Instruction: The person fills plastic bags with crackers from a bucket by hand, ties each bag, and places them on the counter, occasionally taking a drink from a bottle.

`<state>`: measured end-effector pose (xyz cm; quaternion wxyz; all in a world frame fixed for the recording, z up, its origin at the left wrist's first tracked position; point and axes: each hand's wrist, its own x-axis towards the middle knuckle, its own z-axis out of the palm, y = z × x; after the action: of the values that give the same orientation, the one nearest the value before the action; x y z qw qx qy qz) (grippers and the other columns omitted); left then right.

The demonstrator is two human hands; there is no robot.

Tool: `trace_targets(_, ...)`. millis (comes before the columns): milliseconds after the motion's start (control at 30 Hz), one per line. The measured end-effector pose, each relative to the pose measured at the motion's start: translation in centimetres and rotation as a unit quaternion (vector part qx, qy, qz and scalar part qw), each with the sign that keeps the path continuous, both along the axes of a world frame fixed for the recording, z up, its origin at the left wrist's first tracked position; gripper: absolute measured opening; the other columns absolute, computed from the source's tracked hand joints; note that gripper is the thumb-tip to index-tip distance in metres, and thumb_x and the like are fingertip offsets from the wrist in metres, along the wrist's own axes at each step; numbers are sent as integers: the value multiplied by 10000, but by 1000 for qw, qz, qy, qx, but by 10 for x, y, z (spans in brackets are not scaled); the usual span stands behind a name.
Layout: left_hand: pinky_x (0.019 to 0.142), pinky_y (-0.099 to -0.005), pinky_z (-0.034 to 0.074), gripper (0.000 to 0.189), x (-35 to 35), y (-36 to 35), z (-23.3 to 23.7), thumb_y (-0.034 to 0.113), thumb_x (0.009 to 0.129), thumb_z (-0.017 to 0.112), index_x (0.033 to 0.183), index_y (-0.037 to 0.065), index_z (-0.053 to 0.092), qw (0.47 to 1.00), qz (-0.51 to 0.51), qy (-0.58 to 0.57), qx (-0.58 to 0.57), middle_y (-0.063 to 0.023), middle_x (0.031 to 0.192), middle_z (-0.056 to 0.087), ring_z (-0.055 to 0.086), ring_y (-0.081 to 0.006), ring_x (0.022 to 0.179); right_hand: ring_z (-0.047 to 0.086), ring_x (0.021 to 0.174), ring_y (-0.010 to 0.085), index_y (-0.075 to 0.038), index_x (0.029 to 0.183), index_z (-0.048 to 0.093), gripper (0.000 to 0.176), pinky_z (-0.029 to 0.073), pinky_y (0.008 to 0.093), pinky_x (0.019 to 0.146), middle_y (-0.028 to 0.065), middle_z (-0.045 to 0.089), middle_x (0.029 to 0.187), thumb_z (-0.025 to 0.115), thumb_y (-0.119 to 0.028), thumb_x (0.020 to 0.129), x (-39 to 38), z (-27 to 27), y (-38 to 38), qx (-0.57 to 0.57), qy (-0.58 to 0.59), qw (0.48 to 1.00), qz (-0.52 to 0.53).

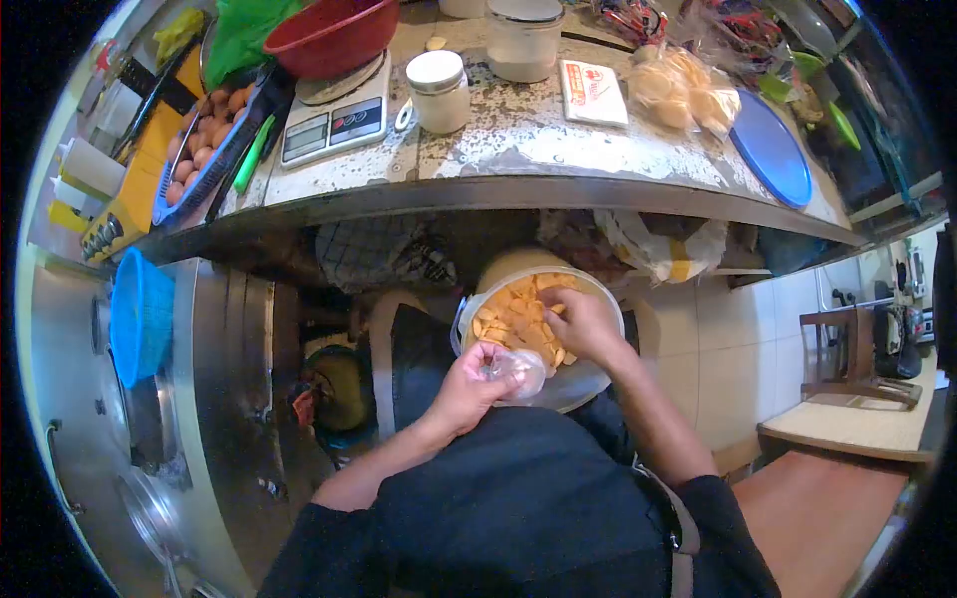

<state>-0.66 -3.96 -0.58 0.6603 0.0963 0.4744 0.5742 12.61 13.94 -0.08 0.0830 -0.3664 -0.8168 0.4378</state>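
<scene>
A tub [611, 295] full of orange chips [516, 305] sits at my lap, between my legs. In my left hand [467, 387] is a small clear plastic bag [522, 373], pinched at its edge over the near side of the tub. Something pale shows through the bag, too blurred to name. My right hand [584, 323] reaches over the tub with its fingers curled together among the chips. Whatever lies between those fingertips is hidden from view.
Above the tub runs a worn worktop [478, 164] with a kitchen scale [337, 122], red bowl [331, 38], lidded jar [439, 92], napkin pack [593, 93] and blue lid [770, 149]. Eggs [206, 135] fill a basket at left. A wooden chair [847, 344] stands right.
</scene>
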Motion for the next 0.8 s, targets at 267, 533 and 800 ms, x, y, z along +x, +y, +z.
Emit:
trace_targets(267,641,-241,508,155,-9,-11,4,12,862,640,963,26,524,958,-64,281,9,-41,859,597,609,-101,731,622,1071,340,-81,1150,649,369,502,443,898,162,652,1155,535,-278,860,-77,-104,13,86,-194,973,91)
trace_targets(533,632,-249,515,123,-16,-8,4,92,933,601,1002,30,522,997,-29,65,22,-70,874,643,629,-121,704,648,917,343,-48,984,665,262,520,434,794,188,664,985,628,-246,817,-41,-84,14,87,-198,976,9)
trace_targets(800,725,-273,535,85,-17,0,0,115,963,558,999,56,509,999,-35,-17,19,-67,940,636,662,-156,820,650,675,166,-37,802,632,179,520,273,620,83,666,753,789,-104,748,46,89,-36,-74,160,975,-134)
